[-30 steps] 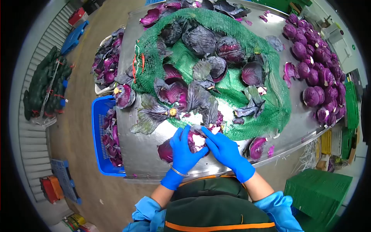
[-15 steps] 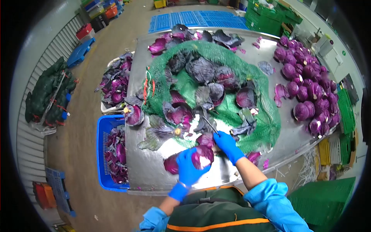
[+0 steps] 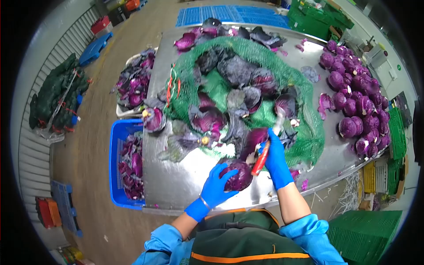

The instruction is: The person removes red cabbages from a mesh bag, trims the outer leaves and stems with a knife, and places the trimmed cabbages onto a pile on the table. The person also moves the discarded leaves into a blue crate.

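Note:
My left hand [image 3: 215, 186], in a blue glove, is wrapped around the left side of a red cabbage [image 3: 240, 176] near the front edge of the metal table. Close by on the right, my gloved right hand [image 3: 278, 162] grips a knife by its red handle [image 3: 260, 162]. The knife's blade [image 3: 279, 122] points away from me and is blurred. Just beyond the held cabbage lies a purple cabbage leaf [image 3: 255, 140]. Untrimmed cabbages [image 3: 237, 70] and loose dark leaves sit on a green mesh sack [image 3: 309, 119] spread over the table.
A pile of trimmed red cabbages [image 3: 353, 101] covers the table's right side. Left of the table stand a blue basket [image 3: 115, 165] and a white bin [image 3: 120, 106] of leaves. Another cabbage [image 3: 154, 120] rests at the left edge. Green crates [image 3: 309, 17] stand behind.
The cabbage in my left hand has moved slightly right and turned. My right hand has swung the knife so that its red handle shows and its blade points away to the right.

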The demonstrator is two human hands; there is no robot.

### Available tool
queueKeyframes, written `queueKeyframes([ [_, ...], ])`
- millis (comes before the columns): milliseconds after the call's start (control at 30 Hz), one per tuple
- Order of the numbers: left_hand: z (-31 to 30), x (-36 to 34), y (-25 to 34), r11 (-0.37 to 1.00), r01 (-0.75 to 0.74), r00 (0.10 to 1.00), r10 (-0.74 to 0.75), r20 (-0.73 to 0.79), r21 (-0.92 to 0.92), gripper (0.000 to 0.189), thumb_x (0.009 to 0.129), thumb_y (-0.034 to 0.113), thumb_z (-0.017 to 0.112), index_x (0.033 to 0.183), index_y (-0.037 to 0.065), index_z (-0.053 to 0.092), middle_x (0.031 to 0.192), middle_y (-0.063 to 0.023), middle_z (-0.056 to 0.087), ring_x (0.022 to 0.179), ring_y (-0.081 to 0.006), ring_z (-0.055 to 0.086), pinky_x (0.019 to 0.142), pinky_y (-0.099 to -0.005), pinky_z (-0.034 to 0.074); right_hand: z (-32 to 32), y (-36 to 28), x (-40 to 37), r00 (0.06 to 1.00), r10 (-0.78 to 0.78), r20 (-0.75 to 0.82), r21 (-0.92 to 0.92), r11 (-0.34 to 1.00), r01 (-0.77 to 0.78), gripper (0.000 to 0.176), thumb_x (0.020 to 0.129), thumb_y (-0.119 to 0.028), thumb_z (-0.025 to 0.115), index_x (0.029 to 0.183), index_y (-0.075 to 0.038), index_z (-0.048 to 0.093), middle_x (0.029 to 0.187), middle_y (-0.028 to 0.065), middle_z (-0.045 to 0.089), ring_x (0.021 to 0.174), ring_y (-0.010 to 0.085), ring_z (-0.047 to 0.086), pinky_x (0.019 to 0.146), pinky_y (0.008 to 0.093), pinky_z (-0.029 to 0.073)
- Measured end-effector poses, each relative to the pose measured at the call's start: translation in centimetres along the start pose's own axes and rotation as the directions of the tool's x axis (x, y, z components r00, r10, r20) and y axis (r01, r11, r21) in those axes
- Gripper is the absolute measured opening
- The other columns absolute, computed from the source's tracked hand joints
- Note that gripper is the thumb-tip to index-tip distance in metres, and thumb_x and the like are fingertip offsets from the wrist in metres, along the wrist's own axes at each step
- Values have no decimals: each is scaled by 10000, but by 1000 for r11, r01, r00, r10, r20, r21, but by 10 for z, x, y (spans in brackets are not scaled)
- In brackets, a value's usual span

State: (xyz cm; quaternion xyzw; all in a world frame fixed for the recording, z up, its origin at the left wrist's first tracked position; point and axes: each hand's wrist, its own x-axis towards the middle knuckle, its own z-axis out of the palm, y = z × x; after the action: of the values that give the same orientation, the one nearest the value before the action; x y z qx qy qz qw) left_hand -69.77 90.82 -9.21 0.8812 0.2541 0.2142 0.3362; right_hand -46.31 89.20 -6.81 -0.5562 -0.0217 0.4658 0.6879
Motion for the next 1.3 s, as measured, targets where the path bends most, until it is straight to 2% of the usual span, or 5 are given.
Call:
queueKeyframes([
  [200,-15,23,1,895,430,902,-432,3,-116,885,550,481,807,1273,140,427,1097,-213,445,1067,-373,452,862,-433,446,-27,18,-44,977,177,117,-791,612,-16,554,799,-294,651,1226,10,468,929,102,631,724,153,622,597,276,507],
  [867,-82,27,-32,809,419,821,-532,209,413,486,692,365,641,1022,17,558,764,-183,621,667,-361,610,577,-435,490,39,73,-47,819,-67,570,-702,477,528,640,768,-375,681,1319,-150,446,1328,174,436,1185,299,447,949,369,391],
  [1033,-76,2,-109,783,564,787,-605,-116,-262,165,745,204,573,756,41,595,709,-198,606,642,-331,610,562,-428,477,46,67,-22,755,-3,656,-537,701,469,598,804,-343,654,1289,-54,457,1191,168,549,1022,234,554,874,325,438],
  [1133,-36,-41,-197,681,522,829,-546,-118,513,229,741,169,619,929,39,618,880,-191,614,732,-353,592,637,-420,478,46,33,-32,846,238,477,-683,706,186,533,858,-385,585,1220,-4,495,1078,121,581,974,205,563,849,314,452],
  [1300,4,-2,-58,859,275,903,-385,-191,-433,840,668,305,750,1365,111,322,1393,-232,234,1278,-396,250,1056,-477,220,7,97,4,860,328,391,-561,825,-60,578,861,-356,580,1296,-10,422,1118,106,545,945,200,531,860,296,412],
])
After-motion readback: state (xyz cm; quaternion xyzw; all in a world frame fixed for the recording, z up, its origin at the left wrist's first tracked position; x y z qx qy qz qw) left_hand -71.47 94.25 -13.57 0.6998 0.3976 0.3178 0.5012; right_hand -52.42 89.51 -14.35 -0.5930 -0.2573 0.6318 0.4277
